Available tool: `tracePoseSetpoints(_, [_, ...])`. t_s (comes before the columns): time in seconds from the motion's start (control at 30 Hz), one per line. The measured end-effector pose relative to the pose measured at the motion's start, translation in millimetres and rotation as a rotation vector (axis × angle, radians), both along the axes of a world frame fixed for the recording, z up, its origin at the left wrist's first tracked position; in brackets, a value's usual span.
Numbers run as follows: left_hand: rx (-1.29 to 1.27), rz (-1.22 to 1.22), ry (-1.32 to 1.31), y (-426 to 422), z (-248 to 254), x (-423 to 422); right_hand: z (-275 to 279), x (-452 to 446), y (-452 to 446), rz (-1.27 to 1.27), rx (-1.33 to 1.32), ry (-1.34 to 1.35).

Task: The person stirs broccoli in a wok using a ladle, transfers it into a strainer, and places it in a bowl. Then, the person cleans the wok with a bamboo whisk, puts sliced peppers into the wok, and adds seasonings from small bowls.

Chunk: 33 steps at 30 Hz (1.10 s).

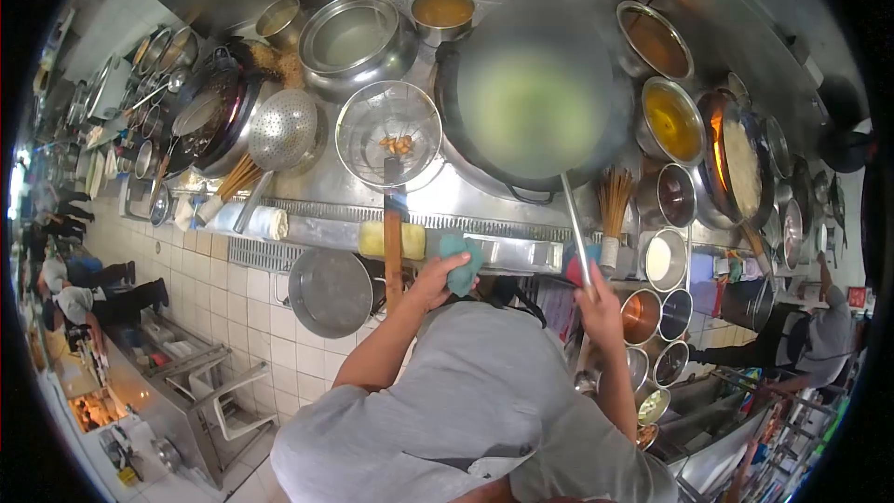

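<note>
My right grip (601,305) wraps a long, slim silver metal handle (575,219), slanting into the wide, round black wok (448,102), its far end blurred; that length likely spares me heat. My left grip (436,283) bunches a folded teal cloth (458,264), probably for protection.

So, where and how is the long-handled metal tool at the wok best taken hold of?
Likely by the near end of its handle, from the near side, as the right hand does: the straight handle runs out over the wok's rim, so fingers stay outside the hazy middle.
</note>
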<state>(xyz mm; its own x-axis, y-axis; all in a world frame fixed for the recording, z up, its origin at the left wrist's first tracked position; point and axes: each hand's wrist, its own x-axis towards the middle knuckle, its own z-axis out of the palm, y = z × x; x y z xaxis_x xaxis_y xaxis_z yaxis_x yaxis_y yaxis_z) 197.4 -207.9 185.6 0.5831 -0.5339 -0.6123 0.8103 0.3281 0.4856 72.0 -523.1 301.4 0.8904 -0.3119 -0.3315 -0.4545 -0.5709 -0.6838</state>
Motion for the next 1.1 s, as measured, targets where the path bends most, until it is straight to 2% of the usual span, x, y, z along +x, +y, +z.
tracePoseSetpoints(0.07, [-0.038,-0.036,0.014,-8,2,-5,-18,21,-10,-0.081,0.143,-0.001])
tracePoseSetpoints(0.17, [-0.066,-0.054,0.014,-17,28,-5,2,48,-20,-0.224,0.407,-0.036])
tracePoseSetpoints(0.27, [-0.046,-0.045,-0.05,-21,27,-14,-10,76,-52,-0.179,0.35,-0.167])
tracePoseSetpoints(0.37, [0.022,-0.031,-0.101,-23,12,-23,-17,113,-55,-0.216,0.371,-0.17])
tracePoseSetpoints(0.5, [-0.004,-0.019,0.014,-25,20,-29,-58,107,-28,-0.298,0.723,-0.081])
tracePoseSetpoints(0.6, [-0.026,0.013,0.075,-27,19,-31,-37,74,-9,-0.365,0.975,-0.046])
tracePoseSetpoints(0.7, [-0.051,-0.012,0.09,-25,18,-30,-5,41,-3,-0.235,0.819,-0.06])
tracePoseSetpoints(0.8, [-0.015,-0.044,0.075,-30,15,-28,0,0,-14,-0.117,0.328,-0.045])
tracePoseSetpoints(0.87, [0.022,-0.068,0.051,-32,13,-27,34,-15,-10,-0.068,0.119,-0.025])
tracePoseSetpoints(0.93, [0.047,-0.096,0.021,-35,11,-25,44,-30,-8,-0.03,-0.005,-0.043])
tracePoseSetpoints(1.1, [0.024,-0.137,0.021,-38,13,-19,38,-50,-15,0.08,-0.065,-0.207])
